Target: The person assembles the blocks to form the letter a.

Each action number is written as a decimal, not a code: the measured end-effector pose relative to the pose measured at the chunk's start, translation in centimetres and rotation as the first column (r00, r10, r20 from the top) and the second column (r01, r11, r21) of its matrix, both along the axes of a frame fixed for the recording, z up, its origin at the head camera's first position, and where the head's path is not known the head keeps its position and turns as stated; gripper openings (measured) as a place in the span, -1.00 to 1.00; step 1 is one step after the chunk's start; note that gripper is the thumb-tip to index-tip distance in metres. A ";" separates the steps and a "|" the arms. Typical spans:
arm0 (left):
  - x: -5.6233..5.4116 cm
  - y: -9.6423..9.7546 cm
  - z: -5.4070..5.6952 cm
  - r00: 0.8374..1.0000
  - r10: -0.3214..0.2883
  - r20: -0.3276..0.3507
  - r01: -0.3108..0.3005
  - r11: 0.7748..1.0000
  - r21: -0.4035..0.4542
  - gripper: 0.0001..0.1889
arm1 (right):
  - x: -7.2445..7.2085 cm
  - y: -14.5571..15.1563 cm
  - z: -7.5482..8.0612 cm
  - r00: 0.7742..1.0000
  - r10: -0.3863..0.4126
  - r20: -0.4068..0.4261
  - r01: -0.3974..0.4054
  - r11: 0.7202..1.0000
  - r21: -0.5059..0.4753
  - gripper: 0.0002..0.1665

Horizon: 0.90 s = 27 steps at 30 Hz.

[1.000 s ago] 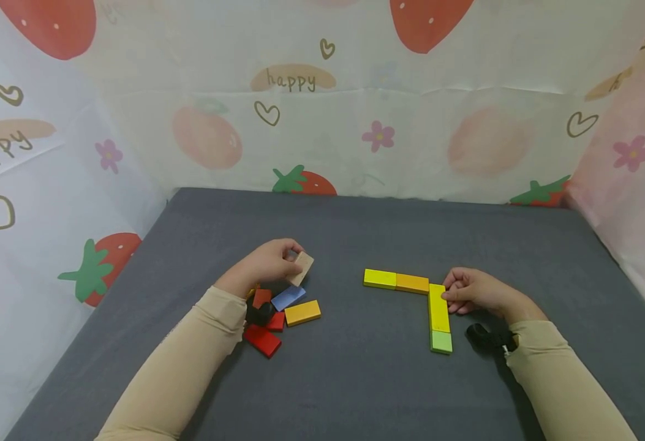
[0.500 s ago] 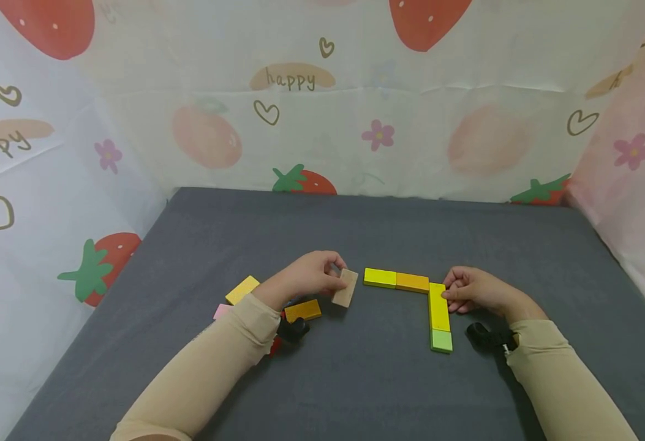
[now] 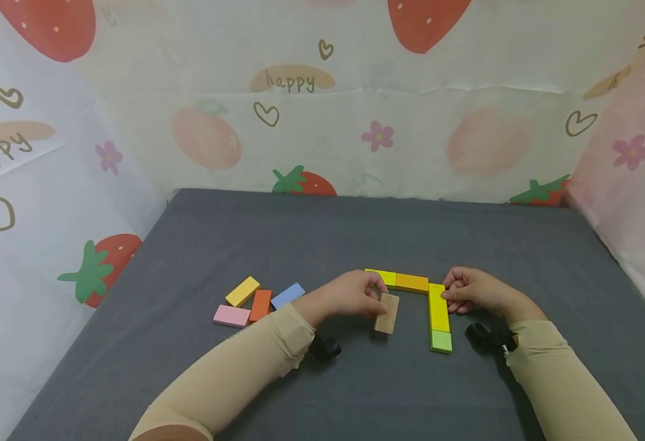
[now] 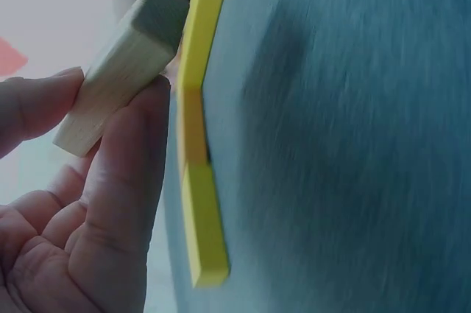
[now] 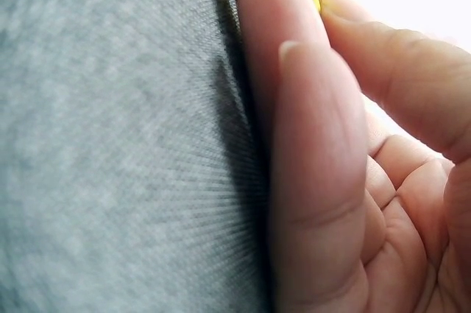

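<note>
In the head view my left hand (image 3: 352, 294) pinches a plain wooden block (image 3: 387, 313) between thumb and fingers. The left wrist view shows this wooden block (image 4: 121, 70) tilted, held above the grey cloth. My right hand (image 3: 476, 293) rests on the cloth with curled fingers. Its thumb and fingertips are at the right edge of a long yellow block (image 3: 438, 306). A green block (image 3: 441, 341) adjoins its near end. An orange block (image 3: 412, 283) and a second yellow block (image 3: 386, 278) run left from its far end, the latter partly hidden by my left hand.
To the left lie loose blocks: a yellow-orange block (image 3: 242, 291), a pink block (image 3: 231, 315), a red-orange block (image 3: 260, 304) and a blue block (image 3: 287, 295). My left sleeve (image 3: 234, 373) hides other blocks. A printed curtain (image 3: 322, 141) stands behind the grey cloth (image 3: 322, 226).
My left hand has carried the wooden block rightward from the loose blocks to the near side of the yellow and orange row. The right hand has stayed in place.
</note>
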<state>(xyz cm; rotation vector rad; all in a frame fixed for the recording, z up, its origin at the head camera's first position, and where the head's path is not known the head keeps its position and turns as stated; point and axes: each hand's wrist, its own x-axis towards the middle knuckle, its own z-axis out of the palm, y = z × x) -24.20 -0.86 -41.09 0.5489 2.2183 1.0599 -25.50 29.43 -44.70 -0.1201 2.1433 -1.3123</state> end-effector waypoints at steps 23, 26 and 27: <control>3.8 5.9 -1.7 0.994 -0.049 0.098 0.042 0.997 0.063 -0.78 | 0.2 0.0 0.0 1.000 -0.007 -0.012 0.006 1.000 -0.022 -0.69; 4.2 6.3 -1.9 0.994 -0.054 0.098 0.048 0.997 0.063 -0.79 | 0.2 0.0 0.0 1.000 -0.004 -0.014 0.003 1.000 -0.028 -0.69; 4.3 6.4 -2.0 0.993 -0.057 0.100 0.051 0.997 0.062 -0.80 | 0.2 0.0 0.0 1.000 -0.003 -0.016 0.003 1.000 -0.029 -0.68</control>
